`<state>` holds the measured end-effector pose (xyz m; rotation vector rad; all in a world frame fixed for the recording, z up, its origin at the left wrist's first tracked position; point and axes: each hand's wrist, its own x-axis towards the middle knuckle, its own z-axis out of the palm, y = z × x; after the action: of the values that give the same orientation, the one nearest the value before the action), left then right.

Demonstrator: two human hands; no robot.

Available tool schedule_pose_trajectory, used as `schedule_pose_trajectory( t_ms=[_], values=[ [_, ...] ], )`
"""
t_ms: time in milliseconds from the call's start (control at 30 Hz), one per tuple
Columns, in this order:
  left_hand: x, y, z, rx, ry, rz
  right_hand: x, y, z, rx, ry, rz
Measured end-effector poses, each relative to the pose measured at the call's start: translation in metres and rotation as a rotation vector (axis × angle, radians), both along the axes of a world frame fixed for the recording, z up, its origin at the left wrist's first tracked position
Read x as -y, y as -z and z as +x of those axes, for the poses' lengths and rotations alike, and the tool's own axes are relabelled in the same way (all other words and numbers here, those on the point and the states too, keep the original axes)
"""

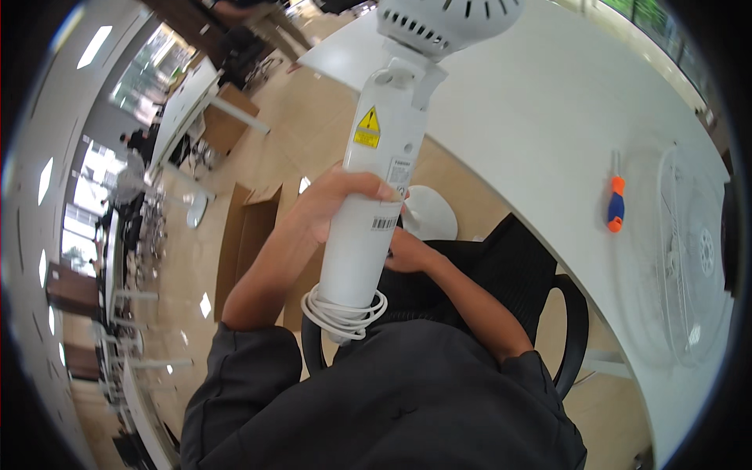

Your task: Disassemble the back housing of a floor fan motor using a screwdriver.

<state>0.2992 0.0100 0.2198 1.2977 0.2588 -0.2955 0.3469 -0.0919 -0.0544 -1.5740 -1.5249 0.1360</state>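
My left hand [348,196] is wrapped round the white column of a fan body [356,251], held upright and slightly tilted in front of me. A yellow warning sticker and a barcode label show on the column. At its top sits the slotted white motor housing [446,23], cut off by the upper edge. A white power cord [345,313] is coiled round its lower end. My right hand [411,252] is low behind the column, near my lap; its fingers are mostly hidden. Beyond it is a round white base [432,215], partly covered by the column.
On the white table [533,102] to the right lie an orange and blue screwdriver [616,204] and a clear round fan grille [681,258]. An open cardboard box [251,235] stands on the floor at left. Behind are desks, chairs, a standing fan [131,178] and a person.
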Motion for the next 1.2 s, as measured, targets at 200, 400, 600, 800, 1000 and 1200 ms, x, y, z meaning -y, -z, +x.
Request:
schedule_pose_trajectory(
  t_ms=[200, 400, 600, 800, 1000, 1200],
  values=[
    [-0.041, 0.012, -0.056, 0.005, -0.247, 0.412, 0.033, -0.073, 0.023, -0.308, 0.186, -0.166],
    [-0.080, 0.081, -0.084, 0.125, -0.362, 0.777, 0.062, -0.200, -0.026, -0.125, 0.013, -0.502],
    [-0.072, 0.130, -0.094, 0.064, -0.367, 0.859, 0.070, -0.227, -0.071, 0.160, 0.002, -0.620],
    [-0.046, 0.148, -0.105, 0.009, -0.356, 0.928, 0.073, -0.249, -0.089, 0.278, -0.001, -0.800],
    [-0.027, 0.171, -0.127, 0.018, -0.318, 0.918, 0.078, -0.258, -0.094, 0.267, -0.123, -0.806],
    [-0.019, 0.175, -0.130, 0.107, -0.273, 0.930, 0.077, -0.294, -0.076, 0.369, -0.037, -0.992]
  ],
)
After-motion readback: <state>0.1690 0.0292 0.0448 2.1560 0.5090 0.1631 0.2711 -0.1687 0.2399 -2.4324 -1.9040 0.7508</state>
